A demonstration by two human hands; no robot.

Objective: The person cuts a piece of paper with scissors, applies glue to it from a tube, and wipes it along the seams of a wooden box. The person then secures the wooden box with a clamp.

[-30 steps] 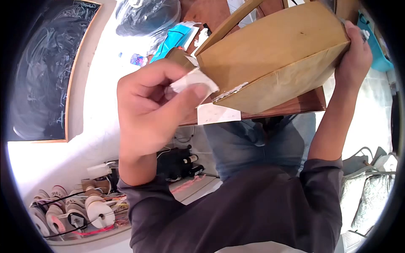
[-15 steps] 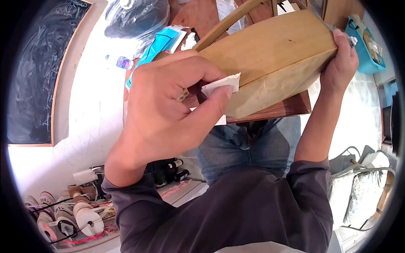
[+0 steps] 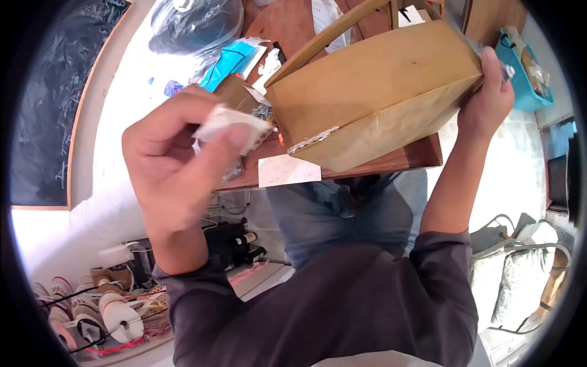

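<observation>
My left hand [image 3: 177, 159] is raised left of the box, blurred by motion. Its thumb and fingers pinch a white piece of paper or card [image 3: 235, 127]. My right hand [image 3: 489, 98] grips the right end of a large tan box [image 3: 385, 85], which is tilted over the table. By the right fingers a small silvery tip [image 3: 509, 72] sticks out; what it belongs to is hidden. A ragged white strip [image 3: 313, 139] lies along the box's lower left edge. A curved tan strip [image 3: 333, 38] rises behind the box.
The wooden table [image 3: 391, 158] carries a white paper [image 3: 288, 170] at its front edge, a turquoise packet [image 3: 231, 64], and an open brown box [image 3: 235, 93] near small metal pieces. Ribbon spools [image 3: 122, 318] stand lower left. A blue bin [image 3: 523, 73] is at right.
My left hand has moved left, away from the box, with the white piece still pinched. The box's left corner and its ragged white strip now show. My right hand keeps its hold.
</observation>
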